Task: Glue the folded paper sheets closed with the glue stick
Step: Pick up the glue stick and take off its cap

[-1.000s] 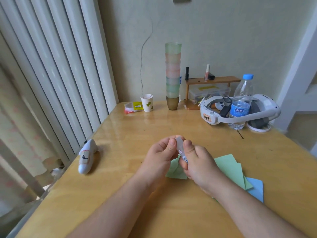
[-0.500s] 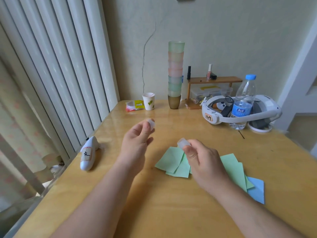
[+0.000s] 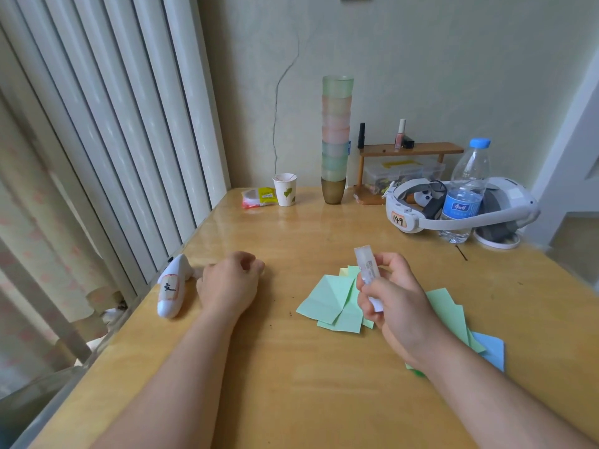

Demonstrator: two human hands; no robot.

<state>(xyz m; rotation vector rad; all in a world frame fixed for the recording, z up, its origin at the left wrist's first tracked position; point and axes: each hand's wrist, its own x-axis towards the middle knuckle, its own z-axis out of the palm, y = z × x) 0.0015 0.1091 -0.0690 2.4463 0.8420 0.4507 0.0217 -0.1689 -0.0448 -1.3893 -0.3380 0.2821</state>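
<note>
Wooden table (image 3: pixel 324 384) carries everything in view. At the left, the left hand (image 3: pixel 231 283) rests on the tabletop just beside a white pen-shaped gadget (image 3: pixel 171 288), its fingers curled under; whether anything is held inside them cannot be told. Toward the middle, folded green sheets (image 3: pixel 327 303) lie fanned and overlapping, with a sliver of yellow at their far edge and more green and one blue sheet (image 3: pixel 492 348) trailing off under the right forearm. Above them the glue stick (image 3: pixel 366 270) is pinched upright in the curled fingers of the right hand (image 3: pixel 393 296), its top end up and clear of the paper.

The stick looks translucent and pale, with a small printed label on its side; no cap is seen on its top.

For the gluing to go well, one sheet should be pulled free of the fan and pinned flat by the left hand, the flap lifted, and a thin stroke laid along the edge only. Neighbouring sheets could be stuck together if glue is applied over the pile.
</note>
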